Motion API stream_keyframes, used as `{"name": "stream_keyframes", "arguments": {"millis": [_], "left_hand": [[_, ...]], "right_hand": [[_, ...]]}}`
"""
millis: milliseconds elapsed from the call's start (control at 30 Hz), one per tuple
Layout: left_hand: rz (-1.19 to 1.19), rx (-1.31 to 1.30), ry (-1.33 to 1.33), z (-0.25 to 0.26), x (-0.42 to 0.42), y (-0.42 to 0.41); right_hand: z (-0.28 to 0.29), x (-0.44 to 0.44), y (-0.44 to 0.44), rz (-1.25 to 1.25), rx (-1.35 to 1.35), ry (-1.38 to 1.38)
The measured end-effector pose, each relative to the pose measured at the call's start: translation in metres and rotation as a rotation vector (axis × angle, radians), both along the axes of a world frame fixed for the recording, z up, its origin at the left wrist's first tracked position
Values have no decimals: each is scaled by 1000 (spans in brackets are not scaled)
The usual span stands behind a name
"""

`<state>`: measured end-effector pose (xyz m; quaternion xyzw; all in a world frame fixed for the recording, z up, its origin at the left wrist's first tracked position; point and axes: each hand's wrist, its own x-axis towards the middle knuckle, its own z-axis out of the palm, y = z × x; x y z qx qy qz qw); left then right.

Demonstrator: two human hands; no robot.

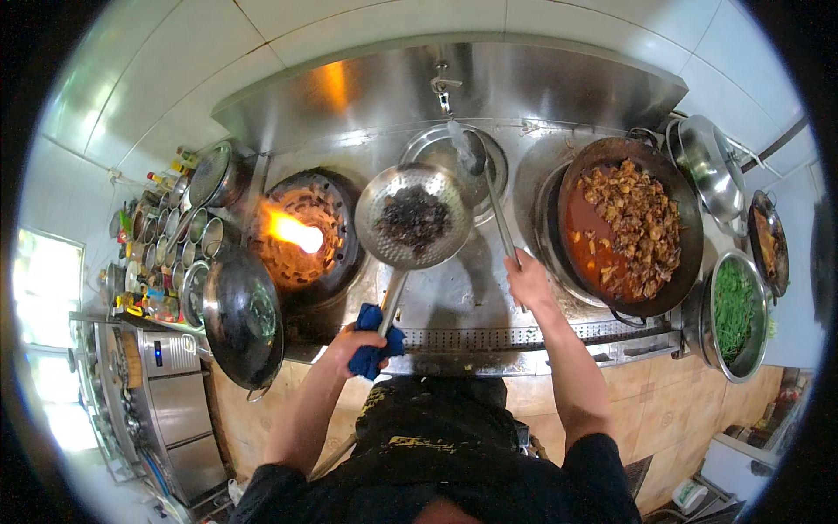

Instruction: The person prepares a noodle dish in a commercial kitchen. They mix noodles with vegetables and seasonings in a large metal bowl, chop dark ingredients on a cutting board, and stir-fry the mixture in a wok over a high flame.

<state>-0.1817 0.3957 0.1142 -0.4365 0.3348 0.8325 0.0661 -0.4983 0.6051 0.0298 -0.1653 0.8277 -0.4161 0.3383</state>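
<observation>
My left hand (pixel 348 347) grips the metal handle of a large perforated skimmer (pixel 374 196), with a dark blue cloth (pixel 368 354) bunched around the handle. Dark, wet-looking pieces of food (pixel 416 216) lie in the middle of the skimmer. My right hand (pixel 528 280) is closed on the long handle of a ladle (pixel 499 216). The ladle's bowl sits beneath a tap (pixel 444 98), and water runs down beside or into it. Behind the skimmer, a round steel basin (pixel 424 147) is partly hidden by it.
A bare burner (pixel 308 196) flames at left. Beside it a black wok (pixel 242 321) stands tilted near metal condiment pots (pixel 213 236). At right, a big wok (pixel 687 216) holds chunky meat in red liquid. Farther right are a bowl of chopped greens (pixel 740 314) and steel bowls (pixel 710 167).
</observation>
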Motion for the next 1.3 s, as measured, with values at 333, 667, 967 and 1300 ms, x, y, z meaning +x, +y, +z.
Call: {"name": "stream_keyframes", "arguments": {"millis": [333, 667, 967, 1300], "left_hand": [[110, -102, -121, 30, 85, 32], [-64, -57, -80, 10, 51, 9], [-198, 68, 31, 6, 28, 20], [-222, -133, -186, 7, 80, 23]], "right_hand": [[-41, 25, -3, -254, -601, -1063], [91, 88, 105, -177, -472, -915], [106, 124, 122, -214, -244, -519], [0, 19, -3, -50, -48, -38]]}}
